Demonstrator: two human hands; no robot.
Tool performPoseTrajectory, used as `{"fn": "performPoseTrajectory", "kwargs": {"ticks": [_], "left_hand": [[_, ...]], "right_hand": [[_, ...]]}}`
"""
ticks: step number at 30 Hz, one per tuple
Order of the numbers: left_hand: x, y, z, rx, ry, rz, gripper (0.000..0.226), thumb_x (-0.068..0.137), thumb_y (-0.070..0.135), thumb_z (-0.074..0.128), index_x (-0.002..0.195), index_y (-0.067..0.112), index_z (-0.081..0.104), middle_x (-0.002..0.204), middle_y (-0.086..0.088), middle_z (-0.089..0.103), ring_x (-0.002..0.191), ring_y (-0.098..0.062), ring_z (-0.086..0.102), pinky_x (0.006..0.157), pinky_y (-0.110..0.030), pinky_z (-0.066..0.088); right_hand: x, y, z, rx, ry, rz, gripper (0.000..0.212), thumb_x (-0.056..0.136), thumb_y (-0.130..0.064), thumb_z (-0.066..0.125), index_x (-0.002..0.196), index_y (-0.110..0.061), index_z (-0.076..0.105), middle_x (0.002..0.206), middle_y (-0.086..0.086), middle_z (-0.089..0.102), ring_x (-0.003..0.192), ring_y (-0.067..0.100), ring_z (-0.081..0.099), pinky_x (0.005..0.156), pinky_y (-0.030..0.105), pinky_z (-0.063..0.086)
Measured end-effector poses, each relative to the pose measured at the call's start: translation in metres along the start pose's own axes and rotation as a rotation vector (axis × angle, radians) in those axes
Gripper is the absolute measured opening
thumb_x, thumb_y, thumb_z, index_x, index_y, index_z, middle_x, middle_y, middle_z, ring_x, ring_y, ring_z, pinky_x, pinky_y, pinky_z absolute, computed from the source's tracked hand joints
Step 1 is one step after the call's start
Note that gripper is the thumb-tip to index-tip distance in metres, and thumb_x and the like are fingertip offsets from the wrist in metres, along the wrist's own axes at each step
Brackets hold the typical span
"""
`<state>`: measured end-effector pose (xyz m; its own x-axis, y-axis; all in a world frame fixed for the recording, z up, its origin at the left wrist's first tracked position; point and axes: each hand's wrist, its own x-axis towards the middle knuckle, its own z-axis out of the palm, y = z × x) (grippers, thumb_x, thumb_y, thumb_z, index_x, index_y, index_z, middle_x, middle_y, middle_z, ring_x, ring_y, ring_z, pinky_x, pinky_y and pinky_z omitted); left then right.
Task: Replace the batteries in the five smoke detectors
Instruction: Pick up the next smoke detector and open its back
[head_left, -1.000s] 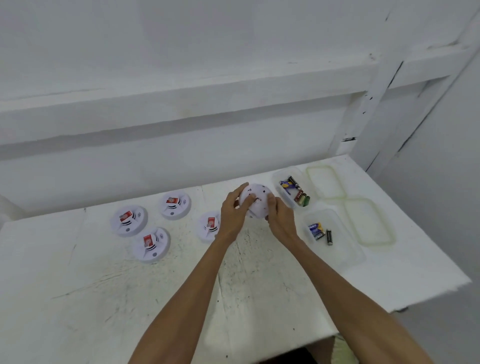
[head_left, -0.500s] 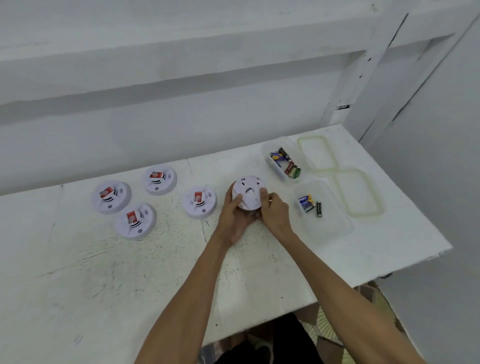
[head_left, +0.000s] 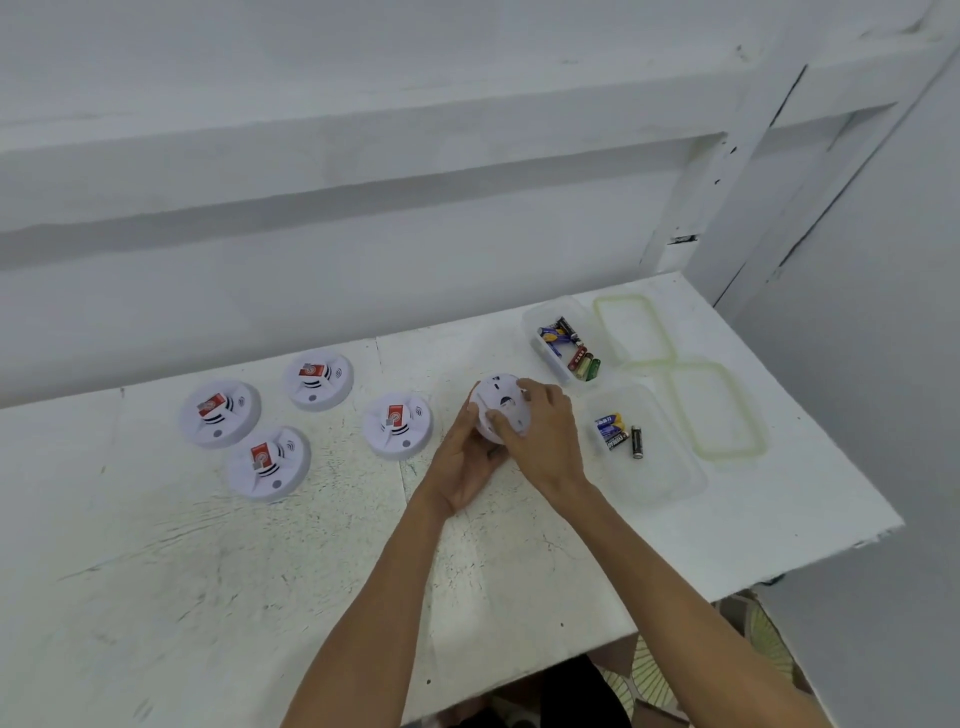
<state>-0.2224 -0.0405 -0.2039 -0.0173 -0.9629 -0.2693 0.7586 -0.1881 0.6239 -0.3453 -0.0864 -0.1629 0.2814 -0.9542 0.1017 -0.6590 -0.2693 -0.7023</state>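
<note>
"head view had the detector (head_left: 500, 410) back-up, just over the table (head_left: 311, 571). how best to open it?"
"brace the body, turn the back plate evenly, no prying."
"and the grip?"
"left hand (head_left: 467, 462) cupped it underneath, fingers curled round the rim; right hand (head_left: 545, 441) clamped over the top."

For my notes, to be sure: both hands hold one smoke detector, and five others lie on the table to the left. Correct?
Not quite: the head view shows four smoke detectors on the table, not five. The left hand and right hand do hold the fifth detector.
</note>
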Motion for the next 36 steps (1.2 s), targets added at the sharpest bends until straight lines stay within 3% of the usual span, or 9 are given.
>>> {"fn": "performPoseTrajectory", "kwargs": {"ticks": [4,8,15,24,29,33,36], "left_hand": [[-0.001,0.002,0.001,-0.093,0.019,-0.017,0.063,0.108,0.044,0.037,0.158,0.005,0.035,0.155,-0.021,0.05,0.14,-0.032,0.054,0.109,-0.045,0.051],[-0.001,0.004,0.002,-0.106,0.004,-0.018,0.061,0.11,0.044,0.03,0.156,0.005,0.038,0.153,-0.021,0.053,0.137,-0.03,0.057,0.106,-0.042,0.054],[0.002,0.0,-0.001,-0.087,0.032,0.014,0.063,0.107,0.047,0.04,0.156,0.007,0.041,0.154,-0.021,0.051,0.14,-0.031,0.053,0.104,-0.042,0.054],[-0.002,0.0,0.0,-0.103,0.053,0.067,0.059,0.11,0.043,0.035,0.157,0.006,0.04,0.154,-0.023,0.05,0.141,-0.032,0.052,0.104,-0.041,0.054],[-0.003,-0.003,-0.001,-0.01,0.053,0.087,0.054,0.114,0.038,0.028,0.159,0.009,0.037,0.157,-0.02,0.048,0.147,-0.032,0.046,0.113,-0.045,0.048],[-0.004,-0.003,0.001,-0.004,0.078,0.088,0.053,0.114,0.037,0.027,0.158,0.01,0.037,0.156,-0.017,0.051,0.146,-0.03,0.047,0.109,-0.042,0.051],[-0.004,-0.003,0.0,-0.009,0.08,0.095,0.054,0.114,0.038,0.026,0.159,0.009,0.036,0.157,-0.018,0.049,0.147,-0.031,0.046,0.109,-0.042,0.051]], "right_hand": [[0.005,-0.01,0.0,0.051,-0.061,0.089,0.069,0.08,-0.043,0.076,0.137,-0.013,0.053,0.126,0.008,0.054,0.113,0.024,0.056,0.095,0.038,0.051],[0.006,-0.01,-0.003,-0.011,-0.088,0.055,0.067,0.079,-0.04,0.076,0.135,-0.011,0.054,0.124,0.009,0.054,0.11,0.024,0.056,0.092,0.038,0.051],[0.018,-0.014,-0.008,-0.202,-0.172,-0.064,0.07,0.076,-0.044,0.076,0.127,-0.003,0.053,0.117,0.012,0.053,0.101,0.027,0.056,0.082,0.035,0.049],[0.023,-0.022,-0.004,-0.301,-0.253,-0.129,0.064,0.074,-0.039,0.072,0.118,-0.001,0.046,0.111,0.01,0.045,0.101,0.024,0.045,0.075,0.027,0.035],[0.026,-0.019,-0.006,-0.329,-0.292,-0.141,0.062,0.07,-0.039,0.073,0.112,-0.002,0.045,0.102,0.004,0.036,0.095,0.021,0.042,0.072,0.026,0.033],[0.03,-0.021,-0.007,-0.311,-0.314,-0.146,0.063,0.063,-0.046,0.061,0.107,-0.004,0.044,0.1,0.005,0.036,0.092,0.021,0.039,0.07,0.026,0.033],[0.033,-0.022,-0.008,-0.307,-0.333,-0.164,0.063,0.068,-0.043,0.069,0.109,-0.004,0.043,0.102,0.005,0.036,0.092,0.019,0.038,0.07,0.022,0.031]]}}
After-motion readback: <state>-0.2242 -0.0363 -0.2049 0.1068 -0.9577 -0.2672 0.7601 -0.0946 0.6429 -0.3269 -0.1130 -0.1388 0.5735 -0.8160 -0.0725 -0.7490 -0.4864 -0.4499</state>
